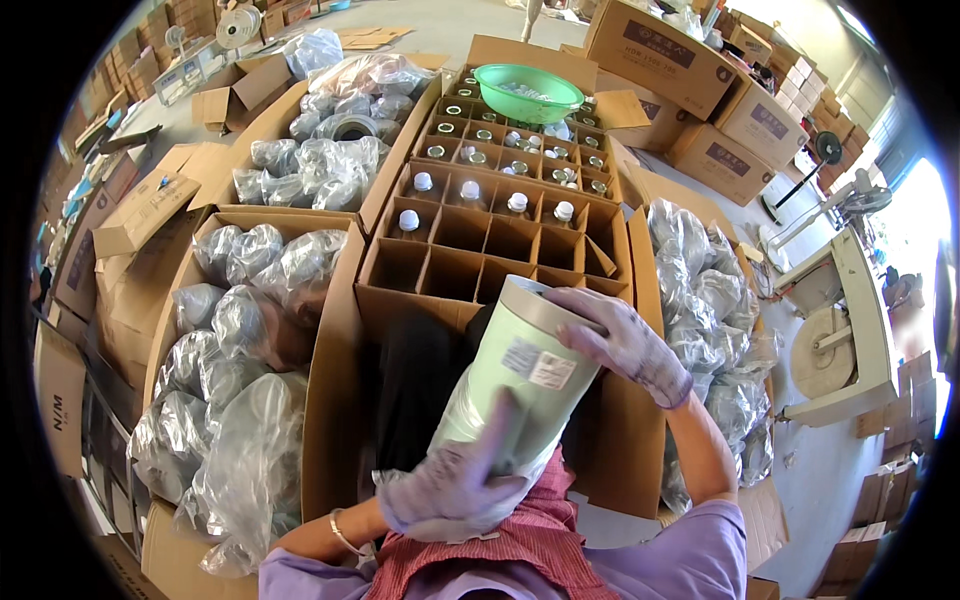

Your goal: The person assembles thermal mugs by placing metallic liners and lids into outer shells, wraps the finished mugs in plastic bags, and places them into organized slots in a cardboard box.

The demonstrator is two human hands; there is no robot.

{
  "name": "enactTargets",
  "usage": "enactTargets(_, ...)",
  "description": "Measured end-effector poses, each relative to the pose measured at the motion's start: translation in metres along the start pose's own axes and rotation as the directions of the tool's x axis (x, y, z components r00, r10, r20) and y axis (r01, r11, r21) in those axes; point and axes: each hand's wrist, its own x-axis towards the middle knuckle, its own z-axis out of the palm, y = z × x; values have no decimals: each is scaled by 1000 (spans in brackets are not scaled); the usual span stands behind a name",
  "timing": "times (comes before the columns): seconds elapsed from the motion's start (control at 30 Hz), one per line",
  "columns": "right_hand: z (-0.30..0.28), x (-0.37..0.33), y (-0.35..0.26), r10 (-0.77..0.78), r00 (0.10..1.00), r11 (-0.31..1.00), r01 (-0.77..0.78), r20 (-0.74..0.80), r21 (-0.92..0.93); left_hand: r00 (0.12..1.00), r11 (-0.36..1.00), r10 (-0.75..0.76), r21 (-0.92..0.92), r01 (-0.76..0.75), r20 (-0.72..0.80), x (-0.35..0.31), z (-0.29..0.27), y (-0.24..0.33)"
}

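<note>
Over my lap, a pale green cylinder (515, 345) with a grey end band leans away from me, two small labels on its side. Clear plastic film seems to wrap its lower part. My right hand (635, 345), in a pale glove, grips the grey band, its fingers over the top end. Around the lower end lies my left hand (455, 500), gloved too, its fingers against the side and somewhat blurred. Just beyond the cylinder stands a divided carton (400, 295) holding several bottles with white caps (470, 190) in its middle row; its near compartments show bare cardboard.
Open cartons of plastic-bagged items (240, 320) flank me on the left, with more bagged items (710, 300) at right. A green basin (528, 108) rests on the far divided carton. Stacked boxes (660, 55) and a standing fan (826, 148) are at far right.
</note>
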Motion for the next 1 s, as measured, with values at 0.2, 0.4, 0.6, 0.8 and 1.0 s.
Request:
enactTargets(0.2,-1,15,-10,11,1000,992,-12,-6,-127,993,923,-34,-386,-13,-115,5,17,0)
enactTargets(0.4,-38,7,-62,-506,822,843,536,261,-51,965,499,-226,-835,231,132,-12,-57,-49)
enactTargets(0.6,-3,3,-17,-330,942,942,333,57,-53,963,978,-95,-205,43,-252,-7,-1,-45)
enactTargets(0.8,11,27,-14,-52,999,992,52,0,-112,921,998,-11,-61,-14,-390,7,5,-57)
enactTargets(1.0,-13,45,19,11,994,959,20,-106,284,946,825,299,533,-190,-125,-20,-72,-62)
